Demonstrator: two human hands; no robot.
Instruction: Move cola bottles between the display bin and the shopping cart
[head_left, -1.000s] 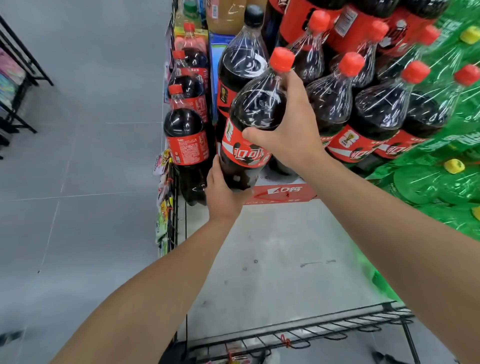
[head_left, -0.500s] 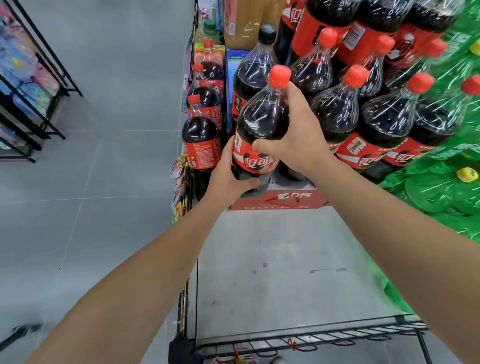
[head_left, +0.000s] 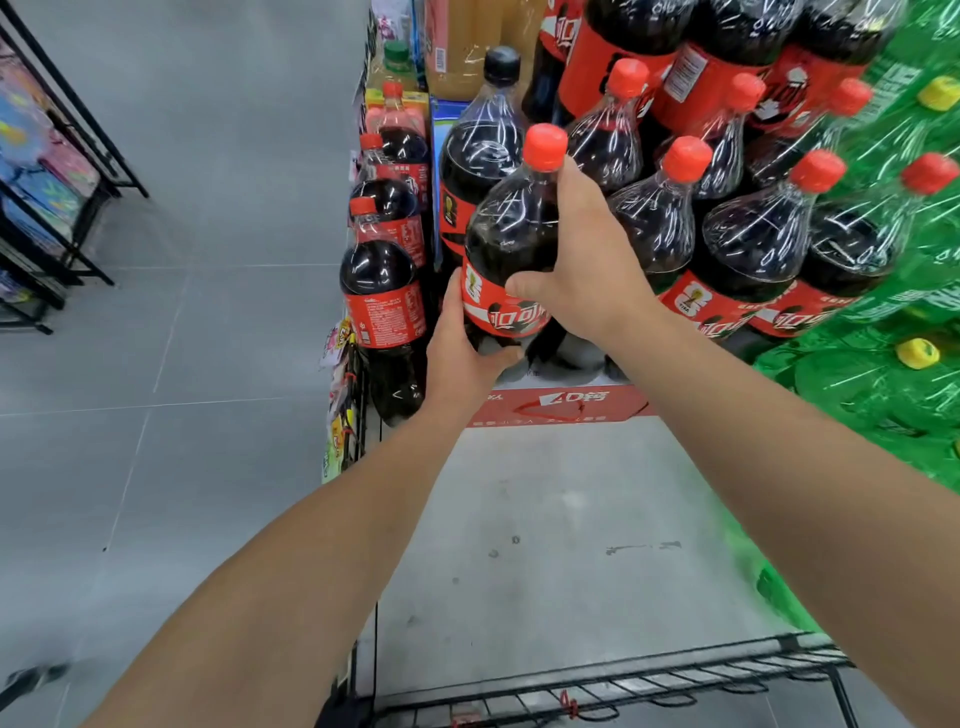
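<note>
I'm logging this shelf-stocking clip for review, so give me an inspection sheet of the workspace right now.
Surface: grey shelf deck with black wire front rim, scuffed.
Job's things: red-capped plastic cola bottle held upright; more cola bottles stacked right; three at the left edge.
Clutter: red carton; green soda bottles; black-capped cola bottle.
Grippers: left hand grips the bottle low; right hand grips its shoulder.
Cables: nothing seen.
Surroundings: grey tiled floor; black rack.

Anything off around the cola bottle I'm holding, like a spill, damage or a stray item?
One oddity: a black-capped cola bottle stands among the red-capped ones. No spill or damage shows. Both the left hand and right hand grip the red-capped cola bottle.
</note>
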